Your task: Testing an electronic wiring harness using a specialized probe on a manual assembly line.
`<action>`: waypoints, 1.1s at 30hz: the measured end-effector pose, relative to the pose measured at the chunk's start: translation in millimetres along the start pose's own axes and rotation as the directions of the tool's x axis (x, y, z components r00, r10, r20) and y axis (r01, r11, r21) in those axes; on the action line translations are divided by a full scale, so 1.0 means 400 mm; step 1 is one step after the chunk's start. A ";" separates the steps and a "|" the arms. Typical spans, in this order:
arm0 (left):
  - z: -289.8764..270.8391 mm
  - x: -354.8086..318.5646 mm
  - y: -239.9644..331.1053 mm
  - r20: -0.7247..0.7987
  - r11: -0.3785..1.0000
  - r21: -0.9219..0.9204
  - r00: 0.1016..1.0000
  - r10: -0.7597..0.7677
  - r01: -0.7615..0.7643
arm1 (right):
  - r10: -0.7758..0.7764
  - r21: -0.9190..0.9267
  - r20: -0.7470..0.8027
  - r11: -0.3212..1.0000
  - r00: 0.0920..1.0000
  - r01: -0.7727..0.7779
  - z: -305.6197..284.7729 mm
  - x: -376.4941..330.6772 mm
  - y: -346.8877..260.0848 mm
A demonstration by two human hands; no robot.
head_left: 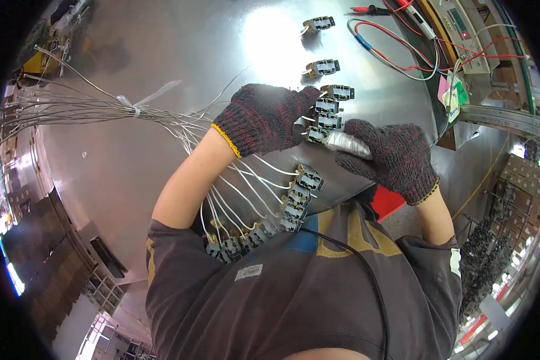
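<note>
- We see a shiny metal table [180, 54] filling most of the view, with its near edge curving past our torso; the broad stretch toward the upper left lies open apart from the wires crossing it.
- The right side is tighter: the table's edge falls away just past the right hand, and a test instrument [462, 30] with red and blue leads [390, 51] crowds the upper right corner.
- Our left hand [264, 117], in a dark knitted glove, lies flat with fingers loosely spread, pressing on a small grey connector block [326, 107] in a short stack of similar blocks; it clasps nothing that we can make out.
- Our right hand [396, 159], gloved alike, has its fingers curled shut around a silvery roll [345, 143], whose tip touches the lowest block of that stack, just beside the left fingertips.
- A curved row of connector blocks [294, 201] runs from below the hands toward our chest, each with a white wire.
- Those wires gather into a wire bundle [102, 108], tied with a clear strip, reaching to the left rim.
- Two loose blocks [321, 67] lie farther up, well apart from the hands.
- A black cable [366, 270] hangs across our shirt.
</note>
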State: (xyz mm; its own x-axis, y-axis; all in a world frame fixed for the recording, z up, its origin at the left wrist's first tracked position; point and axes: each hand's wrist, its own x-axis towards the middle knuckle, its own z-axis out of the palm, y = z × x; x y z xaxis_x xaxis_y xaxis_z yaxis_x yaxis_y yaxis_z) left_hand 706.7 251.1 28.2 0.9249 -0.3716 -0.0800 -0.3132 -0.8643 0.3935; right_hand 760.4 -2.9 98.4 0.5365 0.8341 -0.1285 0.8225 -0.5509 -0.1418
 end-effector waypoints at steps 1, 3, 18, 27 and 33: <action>0.000 0.000 0.000 0.007 1.000 0.008 1.000 -0.009 0.009 | -0.025 0.006 -0.010 1.000 1.000 0.025 0.002 -0.001 0.005; -0.005 0.003 0.003 0.014 1.000 0.019 1.000 -0.018 0.018 | -0.050 -0.019 -0.003 0.999 0.999 0.050 0.007 -0.001 0.015; -0.155 -0.198 -0.014 -0.304 0.987 -0.160 0.952 -0.030 -0.020 | 0.068 0.675 -0.206 0.732 0.976 0.091 0.031 -0.073 -0.055; -0.058 -0.447 -0.028 -0.252 0.923 0.376 0.968 0.021 0.078 | 0.340 0.959 -0.255 0.205 0.905 0.194 0.246 -0.057 -0.174; 0.017 -0.313 -0.059 -0.046 0.808 0.452 0.895 0.443 -0.377 | 0.428 0.957 -0.249 0.246 0.869 0.153 0.303 0.003 -0.207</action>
State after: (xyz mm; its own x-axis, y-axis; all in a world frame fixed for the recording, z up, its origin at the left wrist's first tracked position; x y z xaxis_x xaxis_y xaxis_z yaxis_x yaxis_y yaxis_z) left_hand 596.6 315.8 22.8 0.6990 -0.7002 0.1454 -0.6993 -0.7118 -0.0660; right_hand 670.0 40.3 -8.9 0.8650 0.4965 0.0725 0.1041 -0.0361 -0.9939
